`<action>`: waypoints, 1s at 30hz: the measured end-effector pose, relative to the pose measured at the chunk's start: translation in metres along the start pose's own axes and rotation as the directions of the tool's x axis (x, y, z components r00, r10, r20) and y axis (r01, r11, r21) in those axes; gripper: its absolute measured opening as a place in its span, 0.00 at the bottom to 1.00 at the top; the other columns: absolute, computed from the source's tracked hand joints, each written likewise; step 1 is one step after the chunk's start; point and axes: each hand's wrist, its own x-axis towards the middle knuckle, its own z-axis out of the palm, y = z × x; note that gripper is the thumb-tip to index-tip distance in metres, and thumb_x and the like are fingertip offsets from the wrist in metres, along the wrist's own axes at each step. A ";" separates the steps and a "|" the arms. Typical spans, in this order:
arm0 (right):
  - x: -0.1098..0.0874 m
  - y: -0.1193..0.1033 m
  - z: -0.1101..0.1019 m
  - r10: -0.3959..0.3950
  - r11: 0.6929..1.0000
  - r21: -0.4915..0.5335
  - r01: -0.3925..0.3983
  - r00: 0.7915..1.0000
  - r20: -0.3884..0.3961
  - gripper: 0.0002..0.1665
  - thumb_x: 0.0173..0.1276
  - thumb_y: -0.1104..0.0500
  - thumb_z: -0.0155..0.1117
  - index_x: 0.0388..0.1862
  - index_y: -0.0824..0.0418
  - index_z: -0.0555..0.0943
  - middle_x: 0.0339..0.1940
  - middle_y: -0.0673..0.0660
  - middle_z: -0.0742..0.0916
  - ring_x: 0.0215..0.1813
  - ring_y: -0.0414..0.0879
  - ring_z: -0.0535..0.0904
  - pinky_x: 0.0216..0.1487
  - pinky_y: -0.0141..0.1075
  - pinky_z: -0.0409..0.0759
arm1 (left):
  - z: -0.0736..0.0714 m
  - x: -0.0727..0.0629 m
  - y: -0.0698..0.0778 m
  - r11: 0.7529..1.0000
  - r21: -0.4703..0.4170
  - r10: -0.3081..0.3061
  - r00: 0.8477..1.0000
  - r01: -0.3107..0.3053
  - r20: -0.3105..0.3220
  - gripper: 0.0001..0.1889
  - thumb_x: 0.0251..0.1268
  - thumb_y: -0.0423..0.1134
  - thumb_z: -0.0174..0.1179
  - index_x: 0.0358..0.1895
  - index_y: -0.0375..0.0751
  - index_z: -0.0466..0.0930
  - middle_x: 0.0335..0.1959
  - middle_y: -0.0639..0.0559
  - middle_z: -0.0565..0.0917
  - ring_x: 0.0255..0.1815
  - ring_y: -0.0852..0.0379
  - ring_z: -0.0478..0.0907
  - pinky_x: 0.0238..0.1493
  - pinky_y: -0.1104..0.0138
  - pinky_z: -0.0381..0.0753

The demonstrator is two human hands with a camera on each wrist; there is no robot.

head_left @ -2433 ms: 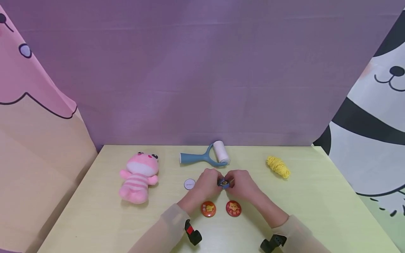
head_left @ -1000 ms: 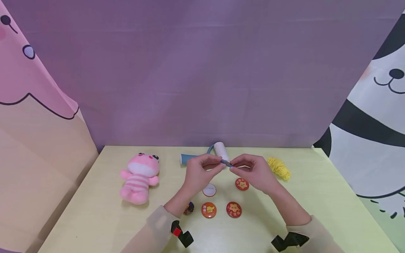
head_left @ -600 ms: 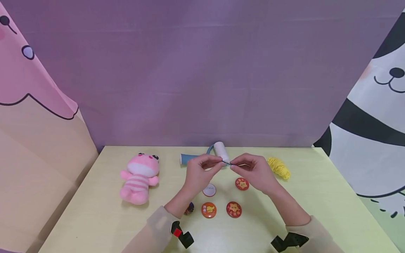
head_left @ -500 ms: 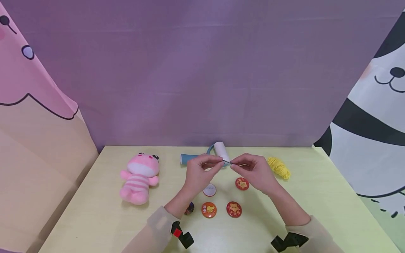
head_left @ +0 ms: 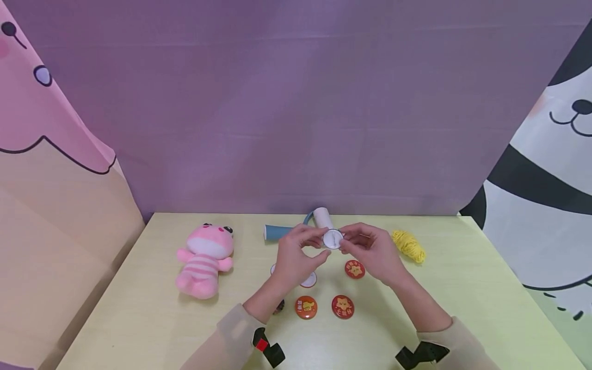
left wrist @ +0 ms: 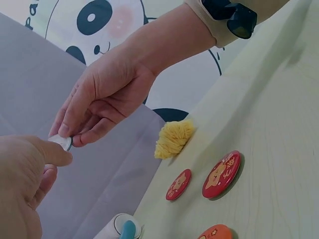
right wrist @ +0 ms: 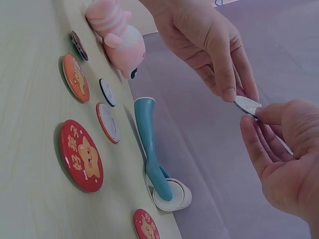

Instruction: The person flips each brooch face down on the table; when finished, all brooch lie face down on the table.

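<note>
My right hand (head_left: 372, 252) pinches a round button badge (head_left: 333, 239) by its right edge, up off the table. The badge's white back with a thin pin line faces the head camera. My left hand (head_left: 298, 257) is at the other side, finger on the upper left rim and thumb tip right at the lower rim. On the table under the hands lie a red badge (head_left: 355, 269), a second red badge (head_left: 343, 307) and an orange badge (head_left: 306, 307). A white-backed badge (right wrist: 108, 123) and a smaller one (right wrist: 107, 92) are partly covered by my left arm in the head view.
A pink striped plush toy (head_left: 203, 262) lies at the left of the table. Behind the hands is a blue-handled lint roller (head_left: 277, 233), partly hidden. A yellow yarn bundle (head_left: 409, 246) lies at the right. A dark badge (right wrist: 79, 46) shows beside the orange one.
Both hands rose from low over the table with the badge, uncovering badges beneath. Held edge-on half a second ago, the badge now turns its white back to the head camera; my left thumb has lowered.
</note>
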 end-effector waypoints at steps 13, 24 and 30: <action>-0.002 0.007 0.008 -0.065 0.991 -0.120 0.062 0.998 -0.018 0.17 0.70 0.64 0.75 0.57 0.61 0.88 0.47 0.63 0.89 0.38 0.42 0.91 0.40 0.32 0.90 | 0.002 -0.002 -0.001 0.997 0.040 -0.074 0.997 0.073 0.036 0.22 0.57 0.26 0.78 0.57 0.34 0.89 0.46 0.42 0.86 0.40 0.49 0.90 0.47 0.76 0.88; -0.004 0.011 0.010 -0.068 0.971 -0.225 0.075 0.997 0.041 0.21 0.66 0.67 0.77 0.59 0.60 0.88 0.49 0.58 0.88 0.43 0.44 0.91 0.48 0.30 0.90 | 0.003 -0.004 -0.010 0.991 0.056 -0.129 0.988 0.125 0.088 0.20 0.59 0.28 0.78 0.56 0.32 0.89 0.44 0.42 0.86 0.39 0.52 0.90 0.47 0.68 0.91; -0.006 0.017 0.012 -0.072 0.965 -0.248 0.089 0.994 0.077 0.25 0.63 0.69 0.79 0.60 0.63 0.87 0.49 0.59 0.88 0.43 0.46 0.90 0.48 0.31 0.90 | 0.004 -0.007 -0.015 0.988 0.055 -0.148 0.982 0.142 0.120 0.19 0.59 0.27 0.78 0.54 0.30 0.89 0.43 0.42 0.85 0.39 0.53 0.89 0.47 0.73 0.89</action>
